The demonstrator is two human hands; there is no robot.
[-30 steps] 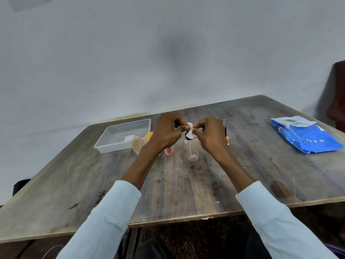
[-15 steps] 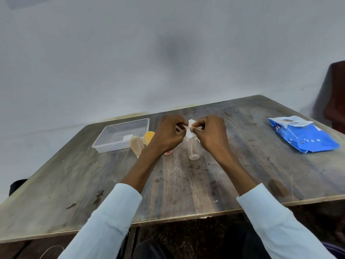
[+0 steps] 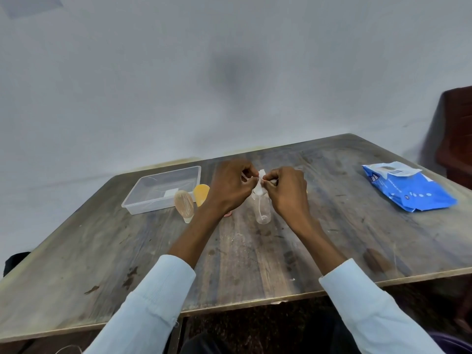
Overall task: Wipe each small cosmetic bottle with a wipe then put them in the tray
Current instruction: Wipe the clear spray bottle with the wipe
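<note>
Both of your hands meet over the middle of the wooden table (image 3: 127, 272), pinching a small white wipe (image 3: 261, 176) between them: your left hand (image 3: 231, 189) grips one end with curled fingers, your right hand (image 3: 287, 192) grips the other. Just below the wipe a clear spray bottle (image 3: 261, 209) stands upright on the table. To your left a clear bottle (image 3: 184, 205) and an orange bottle (image 3: 201, 194) stand just in front of the transparent tray (image 3: 143, 206); a pink item (image 3: 228, 213) peeks out beneath your left wrist. Well off to the right lies a blue wipes pack (image 3: 411, 191); its print is too small to read.
</note>
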